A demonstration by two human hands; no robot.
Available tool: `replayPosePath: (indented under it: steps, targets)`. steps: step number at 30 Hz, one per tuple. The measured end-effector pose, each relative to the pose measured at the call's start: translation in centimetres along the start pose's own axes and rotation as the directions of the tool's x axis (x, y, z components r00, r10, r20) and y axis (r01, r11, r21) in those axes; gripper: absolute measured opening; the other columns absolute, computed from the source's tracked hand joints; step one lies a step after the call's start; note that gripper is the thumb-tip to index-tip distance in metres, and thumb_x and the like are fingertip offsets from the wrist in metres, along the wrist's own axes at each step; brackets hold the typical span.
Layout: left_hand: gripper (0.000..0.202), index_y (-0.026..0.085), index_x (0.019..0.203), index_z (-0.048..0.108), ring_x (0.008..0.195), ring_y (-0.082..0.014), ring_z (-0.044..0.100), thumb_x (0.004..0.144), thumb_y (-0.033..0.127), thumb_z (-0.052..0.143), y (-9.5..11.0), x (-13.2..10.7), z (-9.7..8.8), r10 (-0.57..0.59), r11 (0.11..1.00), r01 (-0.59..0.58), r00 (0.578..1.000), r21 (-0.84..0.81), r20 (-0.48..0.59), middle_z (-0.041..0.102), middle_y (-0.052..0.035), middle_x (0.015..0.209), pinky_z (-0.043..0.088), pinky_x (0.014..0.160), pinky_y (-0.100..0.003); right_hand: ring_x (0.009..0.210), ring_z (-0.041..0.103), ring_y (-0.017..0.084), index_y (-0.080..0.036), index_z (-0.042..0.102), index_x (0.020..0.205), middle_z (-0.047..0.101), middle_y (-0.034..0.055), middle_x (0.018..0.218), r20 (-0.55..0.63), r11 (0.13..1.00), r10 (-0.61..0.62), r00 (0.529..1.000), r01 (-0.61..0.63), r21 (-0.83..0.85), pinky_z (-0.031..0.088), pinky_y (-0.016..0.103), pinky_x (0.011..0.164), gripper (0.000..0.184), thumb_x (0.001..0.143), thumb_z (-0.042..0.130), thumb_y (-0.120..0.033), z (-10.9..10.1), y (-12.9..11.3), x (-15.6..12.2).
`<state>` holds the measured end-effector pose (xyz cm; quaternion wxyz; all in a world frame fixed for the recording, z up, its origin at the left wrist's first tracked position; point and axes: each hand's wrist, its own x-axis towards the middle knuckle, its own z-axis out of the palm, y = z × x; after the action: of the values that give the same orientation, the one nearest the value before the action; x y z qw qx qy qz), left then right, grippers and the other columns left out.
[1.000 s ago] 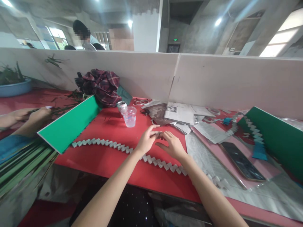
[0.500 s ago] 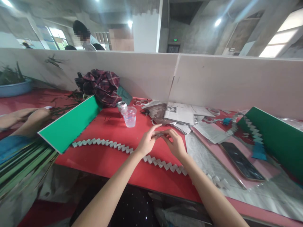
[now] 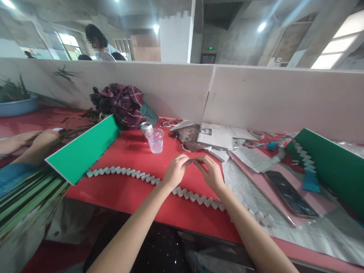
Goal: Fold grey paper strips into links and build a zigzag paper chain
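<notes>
My left hand (image 3: 176, 170) and my right hand (image 3: 211, 172) meet above the red table (image 3: 127, 191), fingers curled together in a pinch on a small folded paper piece (image 3: 193, 161) held between them. Just under my wrists a long chain of folded grey paper pieces (image 3: 133, 174) runs across the table from the green board toward my right forearm.
A green board (image 3: 82, 151) leans at the left and another green board (image 3: 332, 170) at the right. A plastic cup (image 3: 155, 139) and a can (image 3: 146, 128) stand behind my hands. Newspapers (image 3: 218, 138), a phone (image 3: 290, 193), a plaid cloth (image 3: 121, 102). Another person's hands (image 3: 31, 140) work at the left.
My fingers have closed from spread apart to a tight pinch on the small piece, and both hands have drawn together. The person behind the partition shifted slightly left.
</notes>
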<state>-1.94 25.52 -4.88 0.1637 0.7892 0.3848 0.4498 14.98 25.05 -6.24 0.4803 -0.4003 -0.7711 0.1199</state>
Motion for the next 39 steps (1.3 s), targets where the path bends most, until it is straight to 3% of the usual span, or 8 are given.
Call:
replayPosePath:
  steps: [6, 11, 16, 23, 28, 32, 34, 39]
  targets:
    - [0.026, 0.015, 0.090, 0.063, 0.080, -0.0180, 0.062, 0.081, 0.000, 0.043, -0.1, 0.0, 0.1, -0.008, 1.000, 0.007, 0.999, 0.014, 0.033, 0.066, -0.0075, 0.087, 0.049, 0.074, -0.029, 0.074, 0.064, 0.017, -0.023, 0.062, 0.090, 0.068, 0.0015, 0.083, 0.021, 0.998, 0.051, 0.998, -0.050, -0.034, 0.047, 0.027, 0.066, 0.013, 0.087, 0.050, -0.020, 0.0, -0.1, -0.3]
    - [0.011, 0.015, 0.086, 0.065, 0.079, -0.0179, 0.063, 0.083, 0.014, 0.054, 0.2, 0.1, -0.1, -0.017, 0.992, 0.008, 0.997, -0.126, -0.073, 0.068, -0.0076, 0.086, 0.049, 0.074, -0.028, 0.076, 0.063, 0.017, -0.022, 0.061, 0.090, 0.067, 0.0020, 0.084, -0.021, 0.999, 0.020, 1.000, -0.020, -0.029, 0.047, 0.027, 0.068, 0.013, 0.086, 0.050, -0.016, -0.2, -0.3, -0.3]
    - [0.011, 0.015, 0.084, 0.063, 0.078, -0.0181, 0.062, 0.084, 0.014, 0.052, 0.4, -0.1, -0.1, 0.057, 0.998, -0.060, 0.991, -0.026, -0.124, 0.066, -0.0076, 0.083, 0.048, 0.073, -0.029, 0.080, 0.063, 0.018, -0.023, 0.062, 0.091, 0.068, 0.0026, 0.087, -0.037, 0.999, -0.002, 0.999, 0.000, -0.034, 0.048, 0.028, 0.071, 0.013, 0.087, 0.050, -0.020, -0.3, -0.4, -0.2]
    - [0.019, 0.015, 0.081, 0.060, 0.075, -0.0176, 0.058, 0.081, 0.004, 0.045, 0.4, -0.2, -0.3, 0.099, 0.990, -0.093, 0.994, 0.102, -0.054, 0.062, -0.0063, 0.079, 0.046, 0.069, -0.028, 0.075, 0.063, 0.017, -0.023, 0.062, 0.089, 0.067, 0.0028, 0.083, -0.022, 1.000, -0.024, 0.999, 0.024, -0.005, 0.050, 0.030, 0.070, 0.010, 0.087, 0.053, -0.024, -0.2, -0.5, -0.4]
    - [0.014, 0.016, 0.089, 0.063, 0.080, -0.0172, 0.061, 0.085, 0.017, 0.050, -0.3, 0.0, 0.0, -0.012, 0.999, 0.013, 1.000, -0.035, 0.024, 0.065, -0.0066, 0.086, 0.049, 0.075, -0.029, 0.073, 0.064, 0.020, -0.023, 0.064, 0.084, 0.068, 0.0036, 0.079, 0.024, 0.998, 0.070, 0.997, -0.070, -0.001, 0.051, 0.035, 0.067, 0.011, 0.084, 0.054, -0.026, -0.5, -0.2, 0.4]
    - [0.036, 0.020, 0.120, 0.053, 0.099, -0.0212, 0.059, 0.085, 0.025, 0.054, -0.7, -0.8, 1.5, -0.158, 0.987, 0.159, 0.985, -0.009, 0.062, 0.063, -0.0105, 0.109, 0.048, 0.088, -0.038, 0.073, 0.064, 0.023, -0.020, 0.064, 0.089, 0.069, 0.0090, 0.080, -0.123, 0.979, 0.206, 0.971, -0.204, 0.026, 0.052, 0.037, 0.066, 0.019, 0.085, 0.051, -0.033, -4.7, -0.4, 1.3]
    - [0.036, 0.019, 0.120, 0.054, 0.112, -0.0244, 0.052, 0.085, 0.028, 0.053, -0.1, -1.7, 2.5, -0.104, 0.993, 0.094, 0.982, 0.065, 0.158, 0.058, -0.0126, 0.118, 0.042, 0.097, -0.043, 0.074, 0.064, 0.023, -0.018, 0.064, 0.087, 0.069, 0.0112, 0.082, -0.183, 0.965, 0.262, 0.948, -0.261, 0.031, 0.052, 0.036, 0.067, 0.023, 0.081, 0.056, -0.038, -8.4, -1.0, 0.4]
    - [0.040, 0.020, 0.116, 0.057, 0.122, -0.0269, 0.042, 0.084, 0.042, 0.054, 3.1, -4.2, 4.6, 0.117, 0.984, -0.165, 0.879, 0.066, 0.462, 0.050, -0.0130, 0.129, 0.038, 0.099, -0.044, 0.085, 0.065, 0.029, -0.026, 0.070, 0.083, 0.071, 0.0104, 0.092, -0.204, 0.826, 0.556, 0.806, -0.563, 0.027, 0.053, 0.036, 0.068, 0.023, 0.070, 0.066, -0.045, -17.2, -2.5, -8.9]
